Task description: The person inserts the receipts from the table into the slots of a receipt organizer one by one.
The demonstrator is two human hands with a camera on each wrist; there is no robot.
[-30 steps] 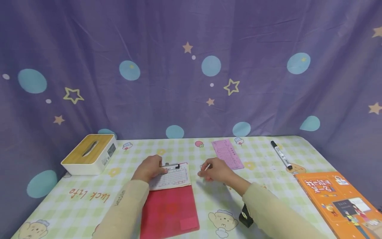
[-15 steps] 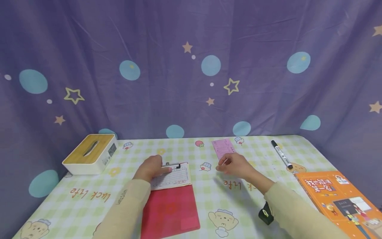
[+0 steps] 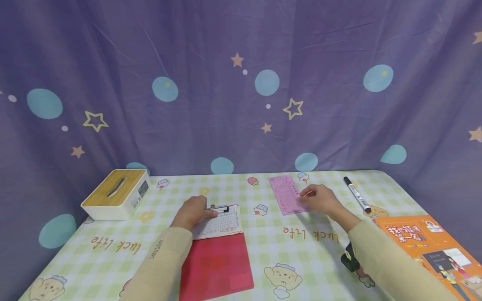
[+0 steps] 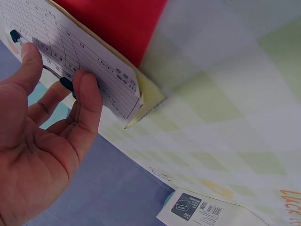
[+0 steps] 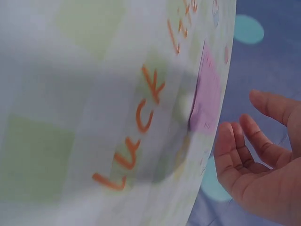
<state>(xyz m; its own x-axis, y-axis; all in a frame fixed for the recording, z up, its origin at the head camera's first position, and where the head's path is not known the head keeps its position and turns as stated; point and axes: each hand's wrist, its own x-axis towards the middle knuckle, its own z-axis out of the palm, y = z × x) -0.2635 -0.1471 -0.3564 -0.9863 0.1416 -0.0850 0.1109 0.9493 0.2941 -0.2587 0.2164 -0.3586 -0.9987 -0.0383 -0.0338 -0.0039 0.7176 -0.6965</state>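
Note:
In the head view my left hand (image 3: 192,212) is at the top of a red clipboard (image 3: 216,267). Its thumb and fingers are on the metal clip (image 3: 217,209) with black tips, over a pad of printed forms (image 3: 218,225). From the left wrist, the thumb and a finger grip the clip (image 4: 55,74), other fingers behind it; the pad's (image 4: 94,70) corner lifts off a yellowish sheet (image 4: 149,101). My right hand (image 3: 320,200) hovers beside a pink printed slip (image 3: 285,194), fingertips overlapping its right edge. The right wrist view has those fingers loosely bent, holding nothing, near the slip (image 5: 207,96).
A tissue box (image 3: 113,194) with a wooden lid stands at the back left. To the right lie a marker (image 3: 357,194) and an orange book (image 3: 425,246). A small black object (image 3: 350,258) is by the right sleeve. A purple curtain (image 3: 199,108) hangs behind the checked tablecloth (image 3: 158,267).
My right hand has moved right and away from me, from beside the clipboard to the pink slip. The black object has shifted right along with the right sleeve. My left hand stays on the clip.

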